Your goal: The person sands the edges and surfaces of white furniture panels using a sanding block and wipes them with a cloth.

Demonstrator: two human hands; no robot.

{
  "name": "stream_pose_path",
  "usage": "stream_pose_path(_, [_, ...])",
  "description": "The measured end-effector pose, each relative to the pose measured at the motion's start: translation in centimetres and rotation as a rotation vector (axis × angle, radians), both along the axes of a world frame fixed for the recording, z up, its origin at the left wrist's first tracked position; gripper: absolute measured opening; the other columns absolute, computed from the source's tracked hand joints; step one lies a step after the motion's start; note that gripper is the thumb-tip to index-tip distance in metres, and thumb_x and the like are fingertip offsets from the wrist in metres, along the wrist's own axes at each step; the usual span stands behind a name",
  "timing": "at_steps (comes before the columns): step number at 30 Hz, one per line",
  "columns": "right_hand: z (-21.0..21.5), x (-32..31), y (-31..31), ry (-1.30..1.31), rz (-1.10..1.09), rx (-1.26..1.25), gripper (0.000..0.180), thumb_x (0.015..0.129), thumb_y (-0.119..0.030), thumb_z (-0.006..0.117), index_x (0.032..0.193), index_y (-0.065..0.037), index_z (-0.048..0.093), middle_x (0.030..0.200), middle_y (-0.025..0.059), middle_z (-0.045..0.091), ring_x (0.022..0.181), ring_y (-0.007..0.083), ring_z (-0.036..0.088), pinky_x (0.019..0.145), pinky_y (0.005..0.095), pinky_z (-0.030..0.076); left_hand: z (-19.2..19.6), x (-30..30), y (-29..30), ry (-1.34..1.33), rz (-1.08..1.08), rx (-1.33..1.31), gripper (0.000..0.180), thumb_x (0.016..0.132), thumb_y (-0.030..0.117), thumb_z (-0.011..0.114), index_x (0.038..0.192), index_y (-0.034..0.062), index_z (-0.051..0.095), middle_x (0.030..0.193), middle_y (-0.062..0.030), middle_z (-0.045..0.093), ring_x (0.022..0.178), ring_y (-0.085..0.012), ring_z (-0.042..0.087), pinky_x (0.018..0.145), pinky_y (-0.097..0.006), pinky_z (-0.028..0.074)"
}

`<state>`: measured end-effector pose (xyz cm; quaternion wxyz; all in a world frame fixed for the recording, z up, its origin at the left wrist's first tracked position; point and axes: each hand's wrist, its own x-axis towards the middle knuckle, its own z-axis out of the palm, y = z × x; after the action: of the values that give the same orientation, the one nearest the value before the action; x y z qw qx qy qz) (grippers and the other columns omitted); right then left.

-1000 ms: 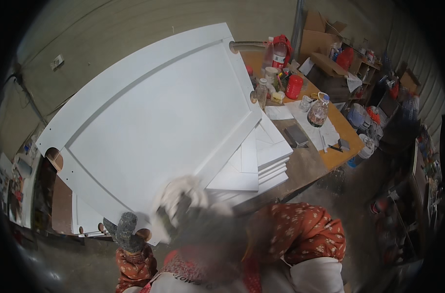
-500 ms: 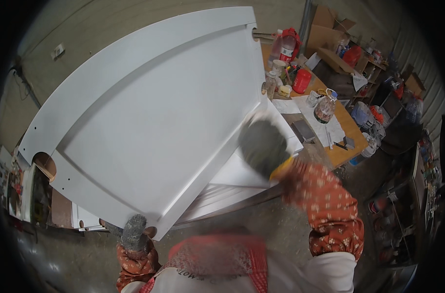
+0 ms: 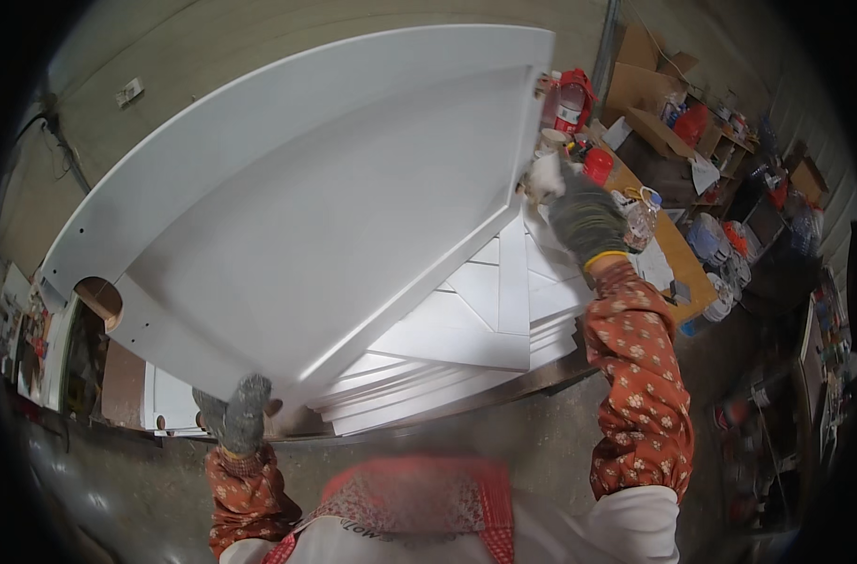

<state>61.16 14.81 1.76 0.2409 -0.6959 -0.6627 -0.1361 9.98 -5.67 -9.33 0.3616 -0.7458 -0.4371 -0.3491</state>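
Note:
A large white panel with a curved far edge and a raised border is tilted up over a stack of white panels. My left hand, in a grey glove, grips its near-left corner, with fingers over the edge. At the panel's right edge is my right hand, in a dark grey-green glove with a yellow cuff. Its fingers are closed round a crumpled white piece that looks like a rag, up against the edge.
Beyond my right hand stands a wooden table with bottles, a red container and papers. Cardboard boxes and several tubs lie further right. A wall rises behind the panel.
The panel's right end has shifted away and to the right, uncovering more of the stack. My right hand has moved up and right to the panel's right edge; my left hand shifted slightly.

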Motion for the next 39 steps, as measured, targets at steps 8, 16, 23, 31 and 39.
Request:
stream_pose_path(8, [0.5,-1.7,-2.7,-0.191,0.06,0.311,0.045,0.087,-0.027,0.058,0.127,-0.007,0.056,0.119,0.0224,0.059,0.107,0.0375,0.059,0.088,0.0465,0.049,0.1,0.5,2.6,-1.313,-0.204,-0.431,0.056,0.059,0.007,0.09,0.11,0.0136,0.068,0.106,-0.0089,0.065,0.104,-0.0268,0.062,0.08,-0.046,0.055])
stream_pose_path(16, [-2.8,-17.7,-11.0,-0.392,0.613,0.15,0.025,0.077,-0.008,0.057,0.093,0.008,0.065,0.086,0.0178,0.064,0.082,0.0272,0.061,0.079,0.041,0.051,1.9,0.4,1.1,0.087,0.013,0.077,0.054,0.06,0.007,0.078,0.113,0.0029,0.067,0.115,-0.0145,0.067,0.117,-0.0423,0.056,0.101,-0.051,0.042])
stream_pose_path(23, [-3.7,-22.3,-12.7,-0.462,0.506,0.53,0.013,0.079,-0.012,0.058,0.071,-0.006,0.066,0.073,0.0069,0.063,0.068,0.0206,0.06,0.069,0.0385,0.049,3.6,1.6,-0.2,0.066,0.037,0.093,0.049,0.068,0.009,0.072,0.116,0.0017,0.066,0.12,-0.0144,0.066,0.119,-0.0358,0.057,0.107,-0.051,0.035])
stream_pose_path(31, [2.8,-12.4,-3.9,-0.553,0.208,-0.007,0.011,0.076,-0.011,0.063,0.08,-0.005,0.07,0.073,0.0109,0.066,0.072,0.026,0.067,0.056,0.0449,0.052,3.1,2.4,2.1,-0.121,-0.084,0.083,0.049,0.07,0.003,0.076,0.118,0.0025,0.065,0.115,-0.0162,0.066,0.113,-0.0362,0.057,0.092,-0.045,0.049])
stream_pose_path(39, [-0.4,1.1,-2.3,-0.034,0.287,0.195,0.039,0.087,-0.033,0.058,0.114,-0.005,0.062,0.098,0.0215,0.068,0.096,0.0364,0.065,0.09,0.0434,0.046,2.1,-2.5,6.1,-0.905,-0.207,-0.415,0.042,0.073,0.017,0.078,0.112,0.0076,0.068,0.111,-0.0138,0.065,0.103,-0.0355,0.06,0.088,-0.045,0.05])
